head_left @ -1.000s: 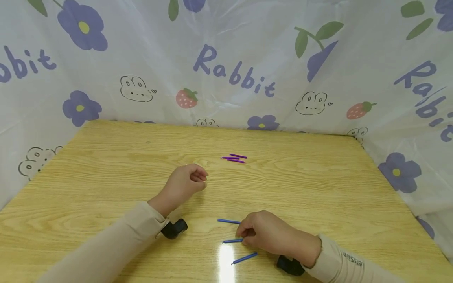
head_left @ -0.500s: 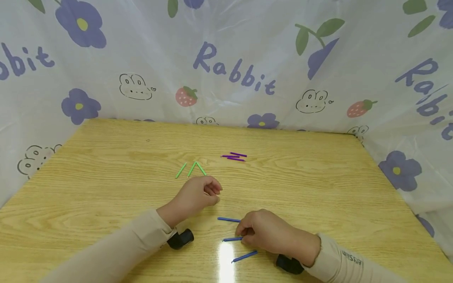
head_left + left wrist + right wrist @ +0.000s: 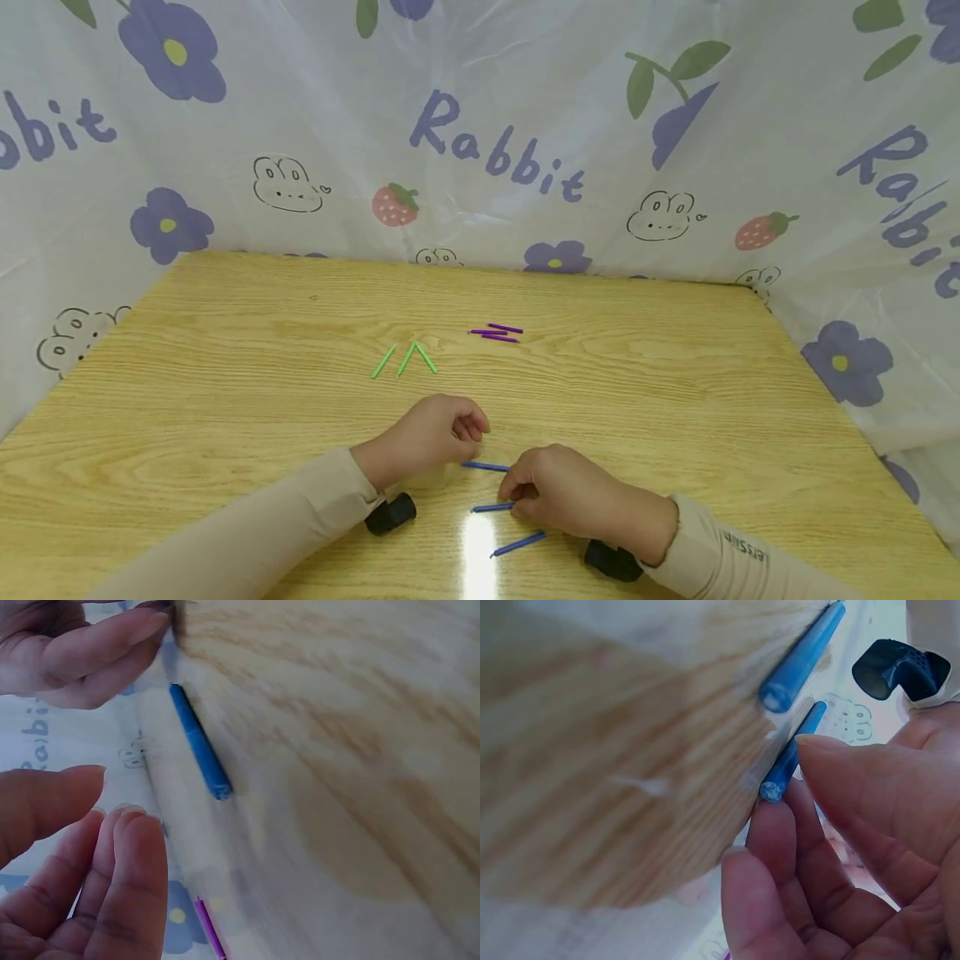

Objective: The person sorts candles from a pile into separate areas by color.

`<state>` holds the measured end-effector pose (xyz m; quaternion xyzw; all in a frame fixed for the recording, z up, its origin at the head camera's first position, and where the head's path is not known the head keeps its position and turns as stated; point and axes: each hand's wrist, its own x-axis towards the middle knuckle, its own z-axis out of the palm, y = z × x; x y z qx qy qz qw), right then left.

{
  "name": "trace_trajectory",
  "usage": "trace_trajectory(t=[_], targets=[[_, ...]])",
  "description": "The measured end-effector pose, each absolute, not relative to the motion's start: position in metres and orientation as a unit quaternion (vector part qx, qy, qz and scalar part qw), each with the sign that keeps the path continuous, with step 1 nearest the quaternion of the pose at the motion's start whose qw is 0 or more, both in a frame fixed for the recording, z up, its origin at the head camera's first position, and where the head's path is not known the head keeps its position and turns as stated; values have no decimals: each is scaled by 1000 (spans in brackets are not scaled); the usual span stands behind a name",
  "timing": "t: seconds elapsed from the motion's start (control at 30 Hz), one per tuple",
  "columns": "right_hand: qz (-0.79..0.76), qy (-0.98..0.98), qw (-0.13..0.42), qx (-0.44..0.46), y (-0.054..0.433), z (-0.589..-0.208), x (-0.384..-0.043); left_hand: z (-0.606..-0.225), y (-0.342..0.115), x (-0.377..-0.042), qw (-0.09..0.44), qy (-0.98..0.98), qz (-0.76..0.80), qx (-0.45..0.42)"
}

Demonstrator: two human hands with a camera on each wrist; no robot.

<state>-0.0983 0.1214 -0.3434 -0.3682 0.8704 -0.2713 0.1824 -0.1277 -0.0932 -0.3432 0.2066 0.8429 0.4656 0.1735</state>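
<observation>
Several thin birthday candles lie on the wooden table. My left hand (image 3: 438,429) hovers by the left end of the farthest blue candle (image 3: 483,467); its fingers are loosely curled, with a gap between thumb and fingertips (image 3: 135,832) and nothing in it. My right hand (image 3: 566,492) is low over the table. Its thumb and fingertips pinch the right end of the middle blue candle (image 3: 791,757). The nearest blue candle (image 3: 517,544) lies at a slant in front of that hand. My right fingers cover the farthest blue candle's right end.
Green candles (image 3: 406,361) lie behind my left hand, two of them meeting in a point. Farther back is a small group of purple candles (image 3: 497,333). A white printed sheet (image 3: 480,125) hangs along the table's far edge. Both wrists carry a black camera (image 3: 392,514).
My left hand has moved back from the green candles, toward me and right, to the blue candles. The green candles have come into view. My right hand has stayed in place.
</observation>
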Motion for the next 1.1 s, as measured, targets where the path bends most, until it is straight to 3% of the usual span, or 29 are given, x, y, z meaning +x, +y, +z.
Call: trace_trajectory(t=[0.6, 1.1], targets=[[-271, 873, 183, -363, 120, -343, -98, -344, -89, -132, 222, 845, 420, 247], [-266, 875, 181, -362, 119, -344, -99, -347, -85, -132, 213, 854, 386, 276]])
